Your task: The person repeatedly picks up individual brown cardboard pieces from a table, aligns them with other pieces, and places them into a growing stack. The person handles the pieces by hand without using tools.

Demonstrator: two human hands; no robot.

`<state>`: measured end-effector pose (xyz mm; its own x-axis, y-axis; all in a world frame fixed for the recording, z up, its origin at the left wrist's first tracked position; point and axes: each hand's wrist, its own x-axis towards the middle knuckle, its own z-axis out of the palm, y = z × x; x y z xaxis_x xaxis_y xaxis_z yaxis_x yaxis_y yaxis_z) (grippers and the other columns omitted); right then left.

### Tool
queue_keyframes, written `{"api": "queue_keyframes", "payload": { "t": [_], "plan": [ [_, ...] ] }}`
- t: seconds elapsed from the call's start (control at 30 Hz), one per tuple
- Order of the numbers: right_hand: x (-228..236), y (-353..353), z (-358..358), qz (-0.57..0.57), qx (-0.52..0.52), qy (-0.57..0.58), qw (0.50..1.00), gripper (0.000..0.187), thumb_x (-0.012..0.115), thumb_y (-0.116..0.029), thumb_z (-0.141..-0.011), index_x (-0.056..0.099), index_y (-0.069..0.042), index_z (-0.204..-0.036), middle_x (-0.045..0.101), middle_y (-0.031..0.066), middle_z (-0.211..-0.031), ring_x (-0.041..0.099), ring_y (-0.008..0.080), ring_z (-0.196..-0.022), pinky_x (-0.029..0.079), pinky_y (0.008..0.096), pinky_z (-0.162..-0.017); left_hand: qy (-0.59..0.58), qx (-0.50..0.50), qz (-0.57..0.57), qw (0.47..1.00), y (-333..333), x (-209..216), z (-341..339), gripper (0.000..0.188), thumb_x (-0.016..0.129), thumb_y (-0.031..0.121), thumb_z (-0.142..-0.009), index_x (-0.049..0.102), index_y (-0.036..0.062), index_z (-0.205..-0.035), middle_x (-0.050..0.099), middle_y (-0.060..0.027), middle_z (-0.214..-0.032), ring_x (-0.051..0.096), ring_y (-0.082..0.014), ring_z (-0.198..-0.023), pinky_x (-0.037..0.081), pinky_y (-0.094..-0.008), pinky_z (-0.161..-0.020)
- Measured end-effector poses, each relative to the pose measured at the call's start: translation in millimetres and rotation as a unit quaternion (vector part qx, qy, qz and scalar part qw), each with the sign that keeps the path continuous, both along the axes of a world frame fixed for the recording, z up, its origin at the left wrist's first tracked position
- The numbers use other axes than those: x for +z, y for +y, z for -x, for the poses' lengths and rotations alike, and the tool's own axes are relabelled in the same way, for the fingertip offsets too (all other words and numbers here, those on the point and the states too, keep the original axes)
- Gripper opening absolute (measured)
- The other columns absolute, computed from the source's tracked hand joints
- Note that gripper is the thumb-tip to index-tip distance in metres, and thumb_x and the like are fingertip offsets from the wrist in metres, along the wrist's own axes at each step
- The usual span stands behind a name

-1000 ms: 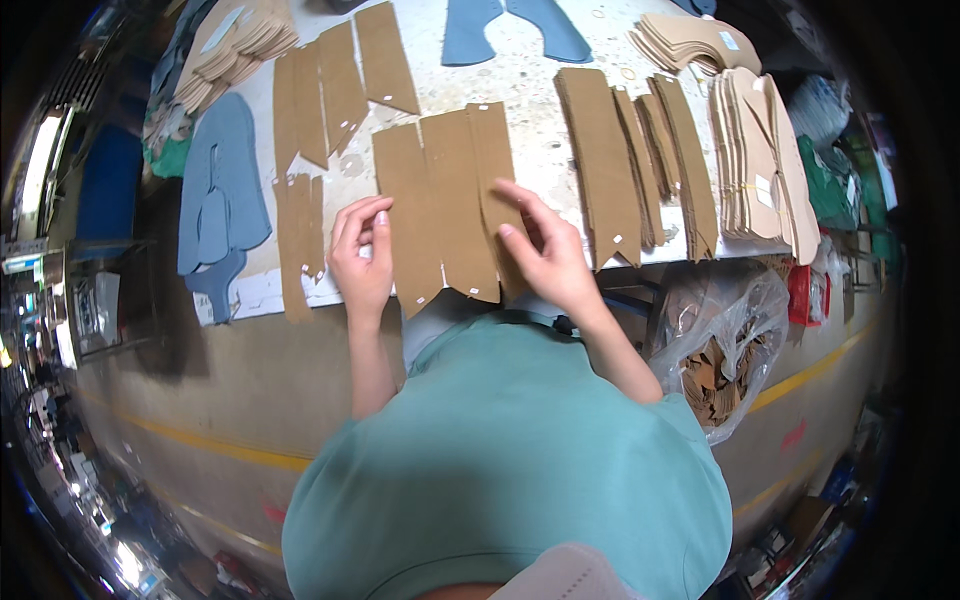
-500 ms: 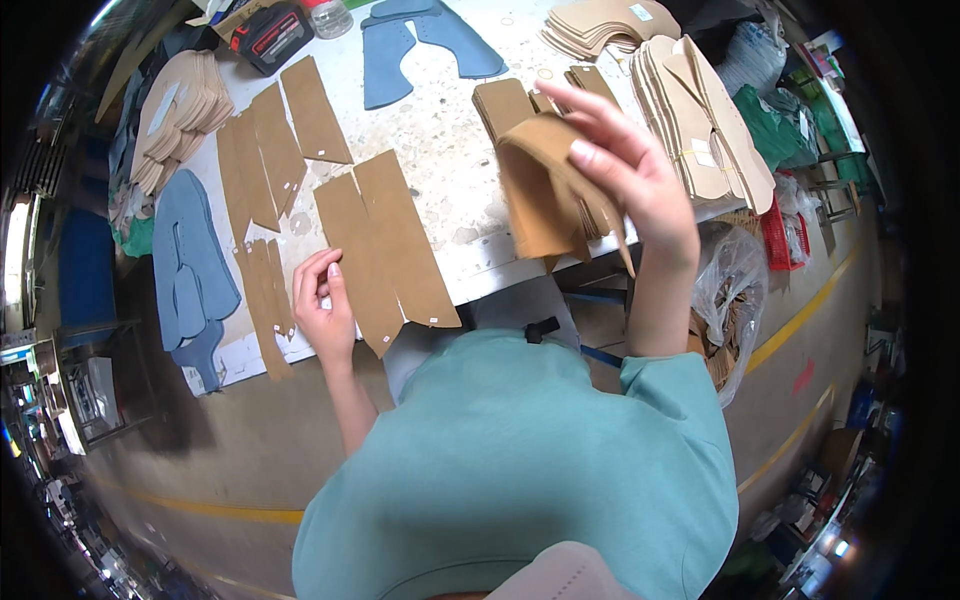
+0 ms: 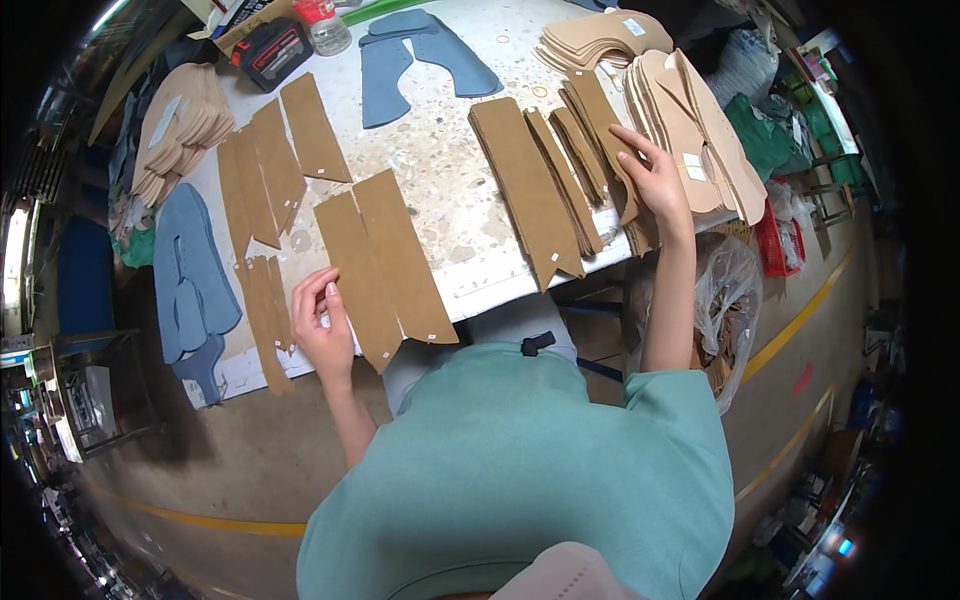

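My left hand [image 3: 323,325] is curled beside two wide brown leather-like pieces [image 3: 385,260] at the table's near edge. Its thumb and fingers close around a small whitish bit, too small to make out. Small white tags mark the pointed ends of these pieces. Over at the right, my right hand [image 3: 660,190] lies on a brown strip [image 3: 598,105], index finger and thumb stretched out across it; its other fingers are mostly hidden. That strip bends near the hand. Beside it are narrower brown strips [image 3: 565,185] and a wide brown stack [image 3: 525,185].
More tagged brown pieces [image 3: 312,130] lie left of centre. Blue cut pieces [image 3: 195,275] and beige stacks [image 3: 180,125] line the left; another beige stack [image 3: 675,115] is tied at right. A black battery pack [image 3: 272,55], a bottle [image 3: 325,30] and blue pieces [image 3: 385,85] stand farther back.
My right hand has moved right and down; the curled brown piece it held up is no longer raised, and the stacks beneath show. My left hand stays by the wide pieces.
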<state>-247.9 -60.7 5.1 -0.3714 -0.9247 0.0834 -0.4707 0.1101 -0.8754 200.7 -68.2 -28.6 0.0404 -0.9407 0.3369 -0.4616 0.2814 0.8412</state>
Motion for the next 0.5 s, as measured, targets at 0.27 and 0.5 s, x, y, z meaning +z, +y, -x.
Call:
{"api": "queue_keyframes", "payload": {
  "t": [0.27, 0.5],
  "plan": [
    [1, 17, 0, -0.021, 0.025, 0.002, 0.999, 0.04, 0.056, -0.001, -0.092, 0.06, -0.004, -0.131, 0.062, 0.0141, -0.131, 0.059, 0.0208, -0.119, 0.043, 0.0296, -0.102, 0.0, 0.01, -0.007, 1.0, 1, 0, 1, 0.016, 0.057, 0.004, -0.095, 0.068, -0.0009, -0.105, 0.065, -0.0104, -0.109, 0.064, -0.0161, -0.093, 0.052, -0.0275, -0.077],
    [15, 48, -40, -0.036, -0.105, 0.352, 0.929, 0.048, 0.071, -0.018, -0.082, 0.06, -0.008, -0.128, 0.064, 0.0205, -0.107, 0.062, 0.04, -0.101, 0.05, 0.0447, -0.089, -0.013, 0.009, 0.01, 1.0, 2, 1, 1, 0.015, 0.057, 0.004, -0.095, 0.068, -0.0007, -0.105, 0.066, -0.0103, -0.108, 0.064, -0.0164, -0.093, 0.052, -0.0275, -0.077]
  ]
}}
